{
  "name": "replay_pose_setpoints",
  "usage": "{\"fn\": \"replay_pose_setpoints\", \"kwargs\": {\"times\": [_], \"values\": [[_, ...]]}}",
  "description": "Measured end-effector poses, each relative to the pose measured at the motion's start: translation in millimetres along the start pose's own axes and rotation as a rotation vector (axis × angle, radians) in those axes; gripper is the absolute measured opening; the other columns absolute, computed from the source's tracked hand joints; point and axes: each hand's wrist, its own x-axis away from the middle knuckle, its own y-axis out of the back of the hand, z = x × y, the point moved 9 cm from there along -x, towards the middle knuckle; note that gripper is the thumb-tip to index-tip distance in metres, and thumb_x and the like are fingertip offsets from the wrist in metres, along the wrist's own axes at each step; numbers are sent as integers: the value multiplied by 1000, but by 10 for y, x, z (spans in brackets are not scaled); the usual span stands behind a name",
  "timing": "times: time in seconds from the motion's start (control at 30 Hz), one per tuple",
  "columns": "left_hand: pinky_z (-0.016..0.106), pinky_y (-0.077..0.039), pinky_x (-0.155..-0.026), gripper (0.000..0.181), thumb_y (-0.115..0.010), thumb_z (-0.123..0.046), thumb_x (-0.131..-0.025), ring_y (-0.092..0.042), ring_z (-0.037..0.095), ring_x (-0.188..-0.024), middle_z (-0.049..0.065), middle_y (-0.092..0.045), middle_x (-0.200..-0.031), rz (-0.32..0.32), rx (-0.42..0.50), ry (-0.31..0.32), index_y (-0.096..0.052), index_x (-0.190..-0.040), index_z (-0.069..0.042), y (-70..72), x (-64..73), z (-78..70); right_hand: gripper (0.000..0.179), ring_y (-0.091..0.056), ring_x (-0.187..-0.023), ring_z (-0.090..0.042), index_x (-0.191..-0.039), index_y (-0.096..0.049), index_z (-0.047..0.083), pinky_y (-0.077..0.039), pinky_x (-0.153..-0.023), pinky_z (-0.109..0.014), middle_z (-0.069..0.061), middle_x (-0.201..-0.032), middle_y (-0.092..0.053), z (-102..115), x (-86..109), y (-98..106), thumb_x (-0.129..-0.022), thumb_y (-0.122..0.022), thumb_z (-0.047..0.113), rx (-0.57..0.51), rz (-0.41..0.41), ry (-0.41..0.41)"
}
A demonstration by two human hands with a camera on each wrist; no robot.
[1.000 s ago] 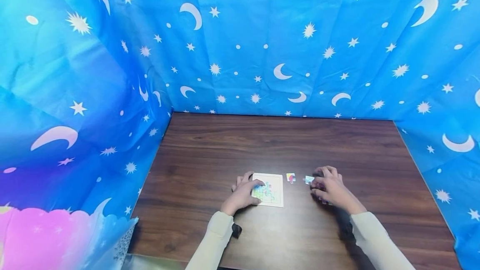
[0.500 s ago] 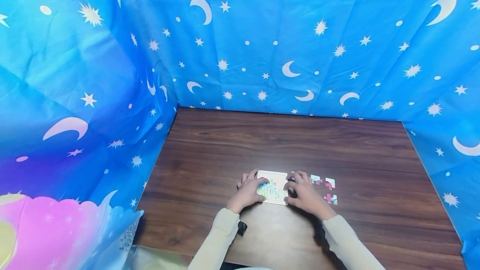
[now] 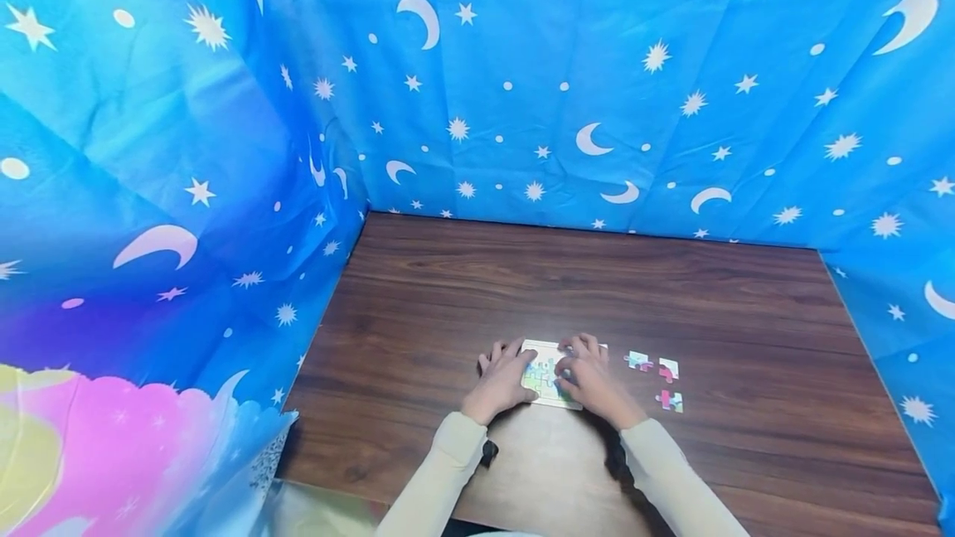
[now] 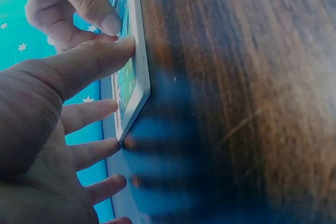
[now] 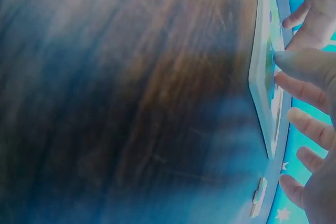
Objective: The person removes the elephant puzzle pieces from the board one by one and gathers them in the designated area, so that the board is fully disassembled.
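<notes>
A square jigsaw board [image 3: 558, 405] with a pale rim and partly joined colourful pieces lies on the table. My left hand [image 3: 501, 384] rests over its left side. In the left wrist view, that thumb [image 4: 123, 50] presses on the face near the rim and the other fingers reach out fairly straight along the edge. My right hand [image 3: 594, 384] is over the right part of the board. Its thumb [image 5: 294, 62] and index finger come close together at the board's face, pinching a puzzle piece that is mostly hidden.
Loose puzzle pieces lie right of the board: a blue-and-pink piece [image 3: 638, 360], a white-and-pink piece [image 3: 669, 369], and a pink-and-green piece [image 3: 671, 401]. Another piece [image 3: 603, 347] peeks out behind my right hand. Blue star-and-moon cloth [image 3: 522, 65] encloses the dark wooden table [image 3: 448, 272].
My right hand has moved left from the loose pieces, carrying one onto the board. Two pieces it covered before now show. My left hand stays on the board; the head view shifts slightly.
</notes>
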Motion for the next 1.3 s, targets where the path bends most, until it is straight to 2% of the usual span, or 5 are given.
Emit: {"fn": "replay_pose_setpoints", "kwargs": {"times": [0.17,0.47,0.8,1.07,1.3], "values": [[63,-30,-99,71,-85,-33,-78,-33,43,-139,13,-39,-158,-1,10,2,-59,-142,-17,-3,1,-4,10,-39,-123,-50,-80,-76,9,-31,-92,-70,-17,-120,-59,24,-9,10,-77,-84,8,1,27,8],[62,-32,-98,71,-85,-36,-78,-37,40,-136,12,-40,-157,-1,-11,1,-59,-142,-19,13,16,2,15,-36,-125,-52,-75,-71,15,-31,-94,-71,-19,-122,-56,-68,-98,-53,-76,-84,11,-9,128,-80],[61,-34,-94,72,-85,-35,-78,-38,41,-135,14,-41,-157,-13,-9,-25,-58,-142,-18,26,17,2,17,-36,-124,-51,-76,-68,16,-29,-92,-68,-22,-124,-56,-8,-108,7,-79,-83,10,-35,127,-13],[64,-35,-91,46,-85,-33,-77,-39,44,-133,15,-42,-156,-29,-6,-49,-65,-117,-24,34,16,20,18,-37,-122,-47,-73,-64,16,-30,-91,-64,-20,-125,-55,24,-144,-45,-77,-79,7,-22,127,38],[63,-34,-92,39,-85,-35,-76,-40,43,-133,14,-42,-156,-25,-34,-37,-68,-110,-25,4,-14,10,10,-36,-122,-45,-73,-64,14,-28,-93,-64,-20,-126,-55,-20,-114,-25,-74,-72,9,-84,91,55]]}}
